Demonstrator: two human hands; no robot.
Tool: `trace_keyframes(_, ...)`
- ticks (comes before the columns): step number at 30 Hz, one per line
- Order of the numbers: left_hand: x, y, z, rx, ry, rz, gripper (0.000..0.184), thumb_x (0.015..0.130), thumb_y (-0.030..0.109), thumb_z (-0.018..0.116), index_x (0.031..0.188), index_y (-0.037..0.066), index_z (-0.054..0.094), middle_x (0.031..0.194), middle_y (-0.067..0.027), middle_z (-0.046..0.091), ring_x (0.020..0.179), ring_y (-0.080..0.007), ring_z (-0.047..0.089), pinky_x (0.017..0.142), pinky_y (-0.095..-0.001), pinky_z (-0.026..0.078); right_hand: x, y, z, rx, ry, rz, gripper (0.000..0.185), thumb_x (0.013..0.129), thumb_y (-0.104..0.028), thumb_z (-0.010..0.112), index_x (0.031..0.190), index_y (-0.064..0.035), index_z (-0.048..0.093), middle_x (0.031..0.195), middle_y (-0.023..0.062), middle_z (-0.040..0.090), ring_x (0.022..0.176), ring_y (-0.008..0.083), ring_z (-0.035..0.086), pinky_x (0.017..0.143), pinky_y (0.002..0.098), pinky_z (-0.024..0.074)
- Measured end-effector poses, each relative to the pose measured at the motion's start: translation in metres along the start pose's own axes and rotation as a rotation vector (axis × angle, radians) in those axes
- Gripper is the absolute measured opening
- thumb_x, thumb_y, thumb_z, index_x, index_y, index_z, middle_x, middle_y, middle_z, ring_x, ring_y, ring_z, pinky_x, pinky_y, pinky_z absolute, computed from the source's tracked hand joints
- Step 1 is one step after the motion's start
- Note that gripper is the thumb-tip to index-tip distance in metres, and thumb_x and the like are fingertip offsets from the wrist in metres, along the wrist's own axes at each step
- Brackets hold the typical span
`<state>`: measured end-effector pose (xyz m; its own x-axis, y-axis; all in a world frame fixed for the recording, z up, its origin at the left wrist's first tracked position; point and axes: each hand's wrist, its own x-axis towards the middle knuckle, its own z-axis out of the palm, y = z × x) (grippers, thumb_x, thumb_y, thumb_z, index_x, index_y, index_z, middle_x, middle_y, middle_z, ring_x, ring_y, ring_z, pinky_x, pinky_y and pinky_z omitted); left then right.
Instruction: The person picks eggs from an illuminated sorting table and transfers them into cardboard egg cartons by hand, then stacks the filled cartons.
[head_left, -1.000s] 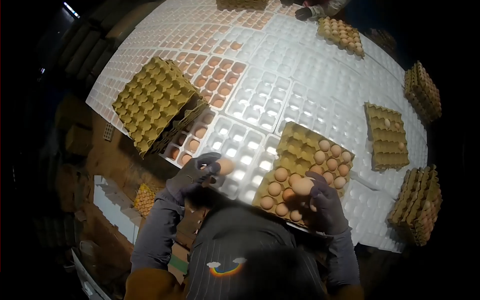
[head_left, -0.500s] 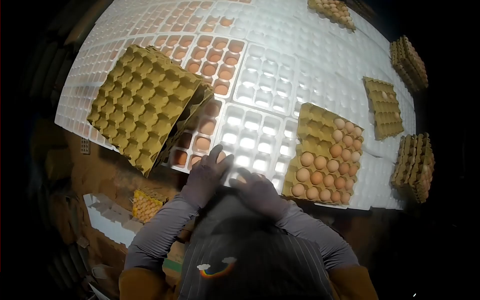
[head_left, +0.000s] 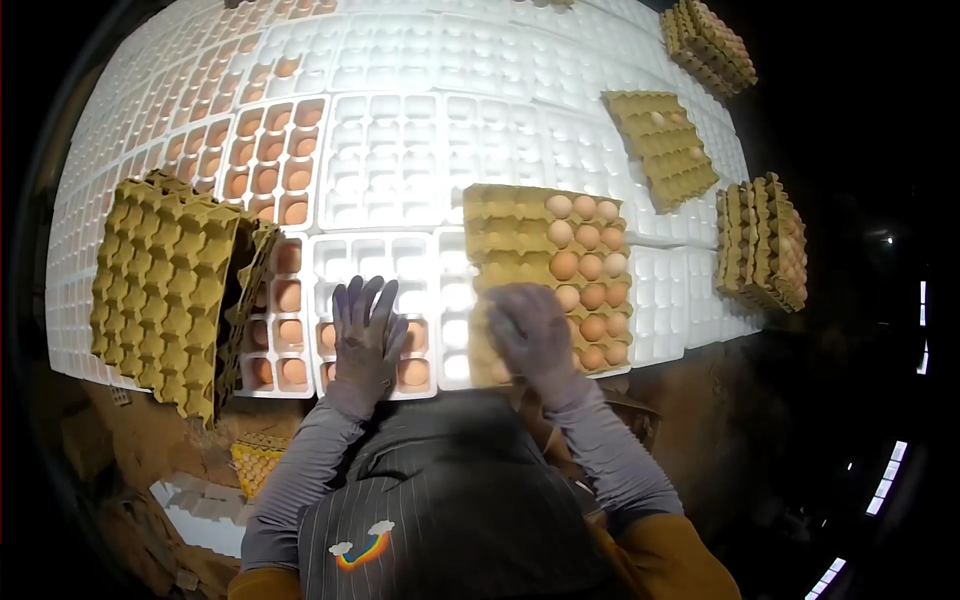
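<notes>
Left hand [head_left: 362,340], left of frame centre, is over a tray [head_left: 413,300], fingers extended, slightly spread, no grip visible. Right hand [head_left: 537,337], near centre, is over a carton [head_left: 510,237], fingers curled; contents cannot be determined. Eggs [head_left: 591,267] occupy both.

Right hand [head_left: 535,335] blurred — grip hard to tell; left hand [head_left: 363,335] hides middle of white tray [head_left: 411,250].

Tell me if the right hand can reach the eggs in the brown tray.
Probably yes. The right hand is over the left side of the brown tray, close beside the eggs, with no cover visible on them. The left hand is out of the way, over the white tray.
</notes>
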<state>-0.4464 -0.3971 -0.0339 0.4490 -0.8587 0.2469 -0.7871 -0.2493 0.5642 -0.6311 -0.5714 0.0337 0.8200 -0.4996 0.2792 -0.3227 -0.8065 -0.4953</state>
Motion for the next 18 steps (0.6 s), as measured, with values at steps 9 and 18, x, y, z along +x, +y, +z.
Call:
trace_keyframes(9, 0.084, 0.102, 0.028, 0.022, -0.349, 0.374, 0.043, 0.085, 0.016, 0.068, 0.127, 0.009, 0.060, 0.123, -0.0105, 0.063, 0.130, -0.0340, 0.050, 0.119, -0.0507, 0.033, 0.015, 0.080, -0.070, 0.440, -0.290, 0.339, 0.033, 0.089, -0.023, 0.071, 0.119, -0.0100, 0.065, 0.110, 0.0073, 0.064, 0.109, 0.0215, 0.059, 0.100, 0.0372, 0.0465)
trace_keyframes(18, 0.061, 0.078, 0.001, -1.101, -0.402, -0.765, 0.024, 0.097, 0.018, 0.062, 0.115, 0.002, 0.065, 0.113, -0.0120, 0.063, 0.094, -0.0191, 0.068, 0.082, -0.0331, 0.058, -0.006, 0.066, -0.054, -0.418, -0.904, -0.224, 0.042, 0.088, -0.033, 0.074, 0.115, -0.0034, 0.064, 0.103, 0.0117, 0.064, 0.101, 0.0269, 0.065, 0.082, 0.0424, 0.0527)
